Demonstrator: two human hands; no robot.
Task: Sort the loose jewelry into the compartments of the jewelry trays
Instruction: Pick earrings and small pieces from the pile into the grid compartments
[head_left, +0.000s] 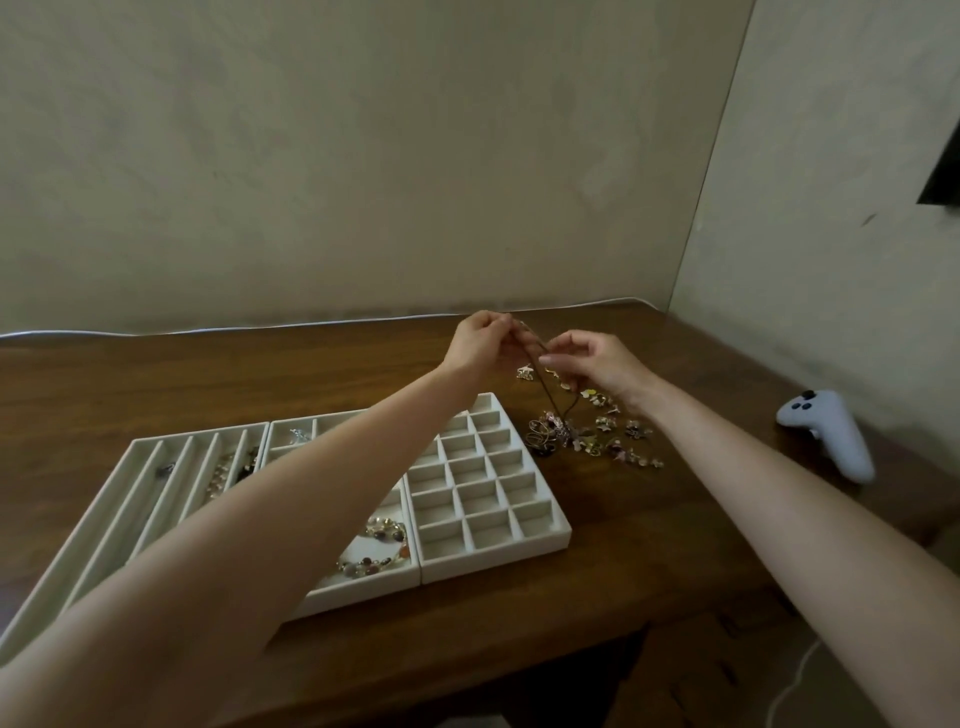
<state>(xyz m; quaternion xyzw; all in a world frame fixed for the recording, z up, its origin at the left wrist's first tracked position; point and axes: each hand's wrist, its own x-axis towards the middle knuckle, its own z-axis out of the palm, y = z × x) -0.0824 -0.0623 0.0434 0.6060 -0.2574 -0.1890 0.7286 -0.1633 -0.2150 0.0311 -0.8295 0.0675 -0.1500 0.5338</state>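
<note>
Dark grained wooden table (208, 374) under a bare plaster wall; three pale, soft-lined jewelry trays (493, 566) side by side at near left, looking barely started: a beaded bracelet (387, 531) in the middle one, a few pieces in the long slots. Just right, a glinting loose pile (556, 439) of small metal pieces left to sort; left hand (478, 343) and right hand (597, 364) both pinching a thin brown cord (551, 400) above it.

bare forearms (311, 499) and hands (478, 345)
</note>
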